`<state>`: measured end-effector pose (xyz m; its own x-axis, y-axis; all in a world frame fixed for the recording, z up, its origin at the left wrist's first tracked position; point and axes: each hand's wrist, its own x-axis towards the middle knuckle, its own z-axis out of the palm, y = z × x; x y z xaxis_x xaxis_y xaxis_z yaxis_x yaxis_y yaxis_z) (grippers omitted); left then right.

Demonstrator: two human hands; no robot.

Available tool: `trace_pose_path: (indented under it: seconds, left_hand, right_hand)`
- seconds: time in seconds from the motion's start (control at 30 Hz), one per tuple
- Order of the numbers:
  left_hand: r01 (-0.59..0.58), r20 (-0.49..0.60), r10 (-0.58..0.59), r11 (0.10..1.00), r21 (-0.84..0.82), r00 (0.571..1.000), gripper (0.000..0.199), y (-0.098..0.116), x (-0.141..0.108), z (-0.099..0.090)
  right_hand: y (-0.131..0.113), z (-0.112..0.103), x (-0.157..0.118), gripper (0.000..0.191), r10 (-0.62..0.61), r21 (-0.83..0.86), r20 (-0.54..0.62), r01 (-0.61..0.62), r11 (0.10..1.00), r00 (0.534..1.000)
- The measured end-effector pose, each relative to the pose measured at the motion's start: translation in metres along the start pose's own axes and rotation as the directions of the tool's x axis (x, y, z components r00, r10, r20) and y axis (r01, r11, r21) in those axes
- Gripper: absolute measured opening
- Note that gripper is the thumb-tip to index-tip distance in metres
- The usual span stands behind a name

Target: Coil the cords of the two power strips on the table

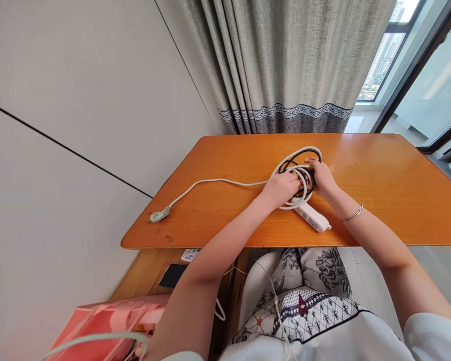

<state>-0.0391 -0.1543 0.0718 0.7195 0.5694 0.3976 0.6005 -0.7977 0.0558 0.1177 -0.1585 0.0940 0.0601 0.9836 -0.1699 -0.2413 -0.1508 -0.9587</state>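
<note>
A tangled bundle of white cable (298,151) and black cable lies on the orange wooden table (225,155). My left hand (283,189) is at the bundle's left side, its fingers closed on the loops. At the right side, my right hand (321,175) has its fingers bent round the cables, with a fingertip over the upper loops. A white power strip (311,216) rests just below the bundle, angled toward the table's front edge. One white cable runs left from the bundle to a plug (160,215) near the table's left end.
A patterned grey curtain (285,60) hangs behind the table, with a window at the right. Below the table's left front are a dark phone-like object (173,276) and a pink bag (113,326). A thin white cord hangs over my lap.
</note>
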Motion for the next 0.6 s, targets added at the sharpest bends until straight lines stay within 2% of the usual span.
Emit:
trace_pose_path:
  seconds: [0.07,0.13,0.27,0.37,0.47,0.6]
  left_hand:
    - [0.049,0.122,-0.047,0.999,-0.011,0.991,0.027,0.005,0.006,0.001]
    - [0.044,0.176,-0.028,0.995,-0.085,0.984,0.03,0.008,0.013,0.004]
    - [-0.078,0.114,0.117,0.949,-0.306,0.987,0.041,0.006,0.02,0.01]
    - [-0.073,0.092,0.11,0.938,-0.338,0.99,0.046,0.003,0.021,0.016]
    - [-0.021,0.096,0.055,0.944,-0.329,0.994,0.053,0.003,0.018,0.025]
    - [0.165,0.034,-0.163,0.929,-0.331,0.986,0.061,0.009,0.014,0.036]
  right_hand:
    - [0.002,0.0,0.0,0.015,-0.037,-0.005,-0.065,0.037,0.999,0.997]
    - [0.003,0.0,-0.001,0.018,-0.09,-0.035,-0.094,0.087,0.996,0.992]
    - [0.007,0.0,-0.004,0.024,-0.185,-0.106,-0.073,0.177,0.979,0.98]
    - [0.009,-0.001,-0.006,0.021,-0.252,-0.128,-0.053,0.243,0.961,0.966]
    - [0.007,-0.002,-0.009,0.016,-0.193,-0.093,-0.04,0.189,0.978,0.98]
    - [-0.002,-0.006,-0.013,0.018,-0.035,-0.076,-0.049,0.031,0.997,0.998]
